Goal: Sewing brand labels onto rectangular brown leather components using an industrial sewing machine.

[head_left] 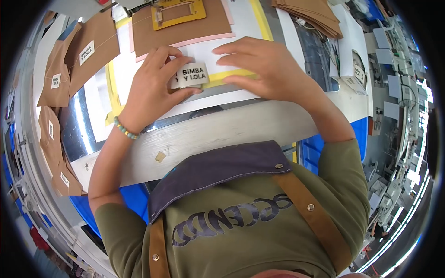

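Note:
My left hand (155,85) grips a small stack of white fabric-like labels (193,75) with black lettering, thumb below and fingers above. The bead bracelet (125,128) is on that wrist. To the right of the labels, my right hand (266,67) is held with its fingers apart and nothing between them. Beyond both hands lies a brown fabric panel (141,30) on a white sheet with pink strips along its edges. On that panel rests a yellow frame-shaped template (201,10) with a rectangular opening.
Brown pieces with white labels (99,37) lie at the left, some hanging over the table edge. A stack of brown pieces (315,16) and a white box (350,51) with labels in it are at the right. Yellow tape (232,74) borders the white sheet. Blue bins (357,139) show below the table.

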`<state>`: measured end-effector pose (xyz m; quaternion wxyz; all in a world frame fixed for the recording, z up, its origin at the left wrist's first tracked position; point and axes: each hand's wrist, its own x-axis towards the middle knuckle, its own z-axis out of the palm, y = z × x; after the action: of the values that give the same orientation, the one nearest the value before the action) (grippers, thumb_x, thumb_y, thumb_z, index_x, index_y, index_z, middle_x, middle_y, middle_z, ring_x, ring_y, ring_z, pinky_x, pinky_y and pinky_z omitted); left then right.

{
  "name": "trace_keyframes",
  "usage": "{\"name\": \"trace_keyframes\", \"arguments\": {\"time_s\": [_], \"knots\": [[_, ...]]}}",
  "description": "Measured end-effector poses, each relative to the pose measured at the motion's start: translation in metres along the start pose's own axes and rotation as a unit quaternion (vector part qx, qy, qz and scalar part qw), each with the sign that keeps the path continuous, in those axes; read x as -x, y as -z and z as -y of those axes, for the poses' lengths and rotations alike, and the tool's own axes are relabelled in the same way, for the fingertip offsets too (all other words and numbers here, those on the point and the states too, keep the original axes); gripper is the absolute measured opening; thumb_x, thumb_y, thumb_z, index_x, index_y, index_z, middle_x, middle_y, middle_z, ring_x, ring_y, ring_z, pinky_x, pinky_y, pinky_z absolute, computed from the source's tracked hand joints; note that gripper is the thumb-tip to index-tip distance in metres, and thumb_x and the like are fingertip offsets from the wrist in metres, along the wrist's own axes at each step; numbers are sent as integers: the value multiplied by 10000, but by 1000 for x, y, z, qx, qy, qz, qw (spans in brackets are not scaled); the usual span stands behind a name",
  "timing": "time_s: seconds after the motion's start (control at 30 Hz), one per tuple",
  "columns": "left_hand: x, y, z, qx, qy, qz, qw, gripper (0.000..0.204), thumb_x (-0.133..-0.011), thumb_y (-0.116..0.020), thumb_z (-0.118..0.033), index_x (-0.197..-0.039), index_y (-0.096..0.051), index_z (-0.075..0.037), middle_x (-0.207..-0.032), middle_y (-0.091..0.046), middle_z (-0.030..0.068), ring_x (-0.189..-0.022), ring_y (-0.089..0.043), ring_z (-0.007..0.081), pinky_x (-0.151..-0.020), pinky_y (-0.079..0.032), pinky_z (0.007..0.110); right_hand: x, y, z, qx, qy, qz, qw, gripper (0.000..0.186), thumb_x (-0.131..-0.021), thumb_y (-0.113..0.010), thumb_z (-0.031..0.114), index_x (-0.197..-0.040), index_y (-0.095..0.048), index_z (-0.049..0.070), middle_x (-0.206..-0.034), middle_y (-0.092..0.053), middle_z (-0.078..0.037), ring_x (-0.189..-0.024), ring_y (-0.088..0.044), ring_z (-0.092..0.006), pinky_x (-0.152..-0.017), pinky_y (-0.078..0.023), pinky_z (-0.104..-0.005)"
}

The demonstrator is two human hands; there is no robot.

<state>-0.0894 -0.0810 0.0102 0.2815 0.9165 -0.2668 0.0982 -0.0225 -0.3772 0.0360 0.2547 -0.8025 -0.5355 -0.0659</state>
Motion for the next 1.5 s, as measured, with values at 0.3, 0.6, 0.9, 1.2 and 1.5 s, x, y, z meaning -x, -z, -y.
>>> {"name": "trace_keyframes", "arguments": {"time_s": [0.3, 0.6, 0.9, 1.2, 1.5], "knots": [[8, -2, 8, 27, 25, -46, 998, 553, -737, -975, -267, -1192, -751, -46, -1157, -638, 95, -1042, -639, 324, -891, -552, 439, -44, -40, -12, -71, 10, 61, 996, 307, -904, -849, 287, -1123, -708, 124, -1215, -728, -24, -1160, -669, -277, -980, -530, -447], [7, 11, 6, 73, 72, -31, 994, 646, -775, -958, -279, -1317, -716, -24, -1309, -663, 124, -1102, -677, 323, -936, -571, 420, -50, -22, -25, -188, -59, 16, 980, 248, -954, -816, 259, -1094, -726, 75, -1109, -767, -76, -1012, -724, -313, -878, -566, -423], [-6, 39, 26, -36, 59, -66, 995, 558, -944, -820, -207, -1450, -662, -34, -1511, -657, 141, -1251, -678, 355, -1040, -564, 445, -93, -18, -67, 19, -89, -47, 995, 311, -961, -794, 305, -1140, -759, 53, -1068, -773, -123, -967, -727, -338, -854, -585, -442], [-29, 12, 50, -165, 16, 3, 986, 650, -988, -770, -274, -1555, -574, -24, -1647, -544, 102, -1510, -476, 405, -1229, -441, 492, -120, -47, -95, 73, -9, 14, 997, 295, -965, -799, 269, -1156, -798, 43, -1309, -762, -85, -1230, -685, -334, -1041, -567, -452], [-28, 5, 69, -127, 38, 17, 991, 711, -1031, -726, -309, -1654, -478, -74, -1747, -440, 83, -1590, -387, 406, -1296, -347, 506, -83, -36, -89, 111, 10, 39, 993, 352, -1051, -697, 352, -1272, -783, 91, -1493, -680, -43, -1445, -555, -285, -1195, -442, -506]]}}
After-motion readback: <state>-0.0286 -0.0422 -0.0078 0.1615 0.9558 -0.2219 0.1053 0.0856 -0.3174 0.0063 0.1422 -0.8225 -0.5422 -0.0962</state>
